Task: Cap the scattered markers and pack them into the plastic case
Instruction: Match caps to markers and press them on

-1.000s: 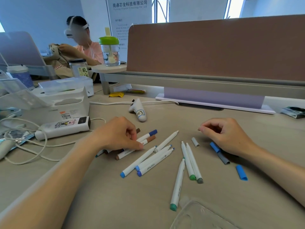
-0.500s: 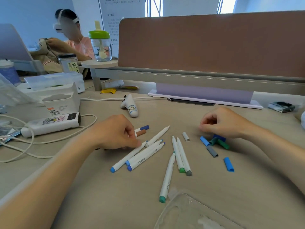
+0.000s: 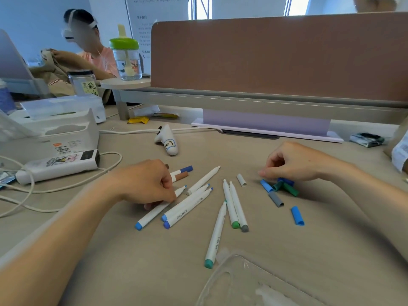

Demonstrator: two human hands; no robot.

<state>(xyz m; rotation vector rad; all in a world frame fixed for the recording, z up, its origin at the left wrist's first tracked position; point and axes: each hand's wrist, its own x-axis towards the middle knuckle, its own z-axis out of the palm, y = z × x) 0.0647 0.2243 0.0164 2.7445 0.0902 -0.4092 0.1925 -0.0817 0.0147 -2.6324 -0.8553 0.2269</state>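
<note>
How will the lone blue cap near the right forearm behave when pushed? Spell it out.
The blue cap is a short round tube lying on its side on the smooth table, so a push would probably roll or skid it. It looks like hollow plastic, so likely light and stiff.

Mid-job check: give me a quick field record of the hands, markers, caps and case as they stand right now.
Left hand: grips white marker with light-blue end lying on beige desk
Right hand: fingers curled above cap cluster; grip unclear
Uncapped markers: at least seven, on desk
Capped markers: blue-capped marker, brown-capped marker, beyond left hand
Loose caps: white cap, light-blue cap, dark-blue cap, teal cap, green cap, grey cap, blue cap
Clear plastic case: near edge, partly out of frame
</note>
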